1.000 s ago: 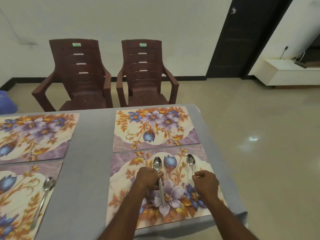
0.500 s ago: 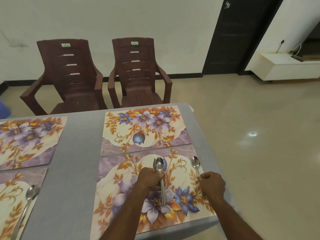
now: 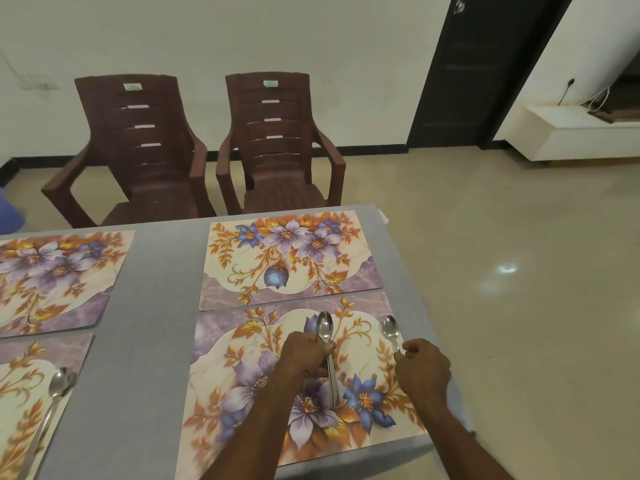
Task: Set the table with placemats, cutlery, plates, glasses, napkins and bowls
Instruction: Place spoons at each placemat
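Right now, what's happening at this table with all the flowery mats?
A person is setting the table. The left hand holds a spoon over the middle of the near mat, while the right hand pinches a second spoon at the mat's right edge. Another spoon already lies on the mat to the left. The two far mats, one ahead and one at far left, are bare. No plates, glasses, napkins or bowls are in view.
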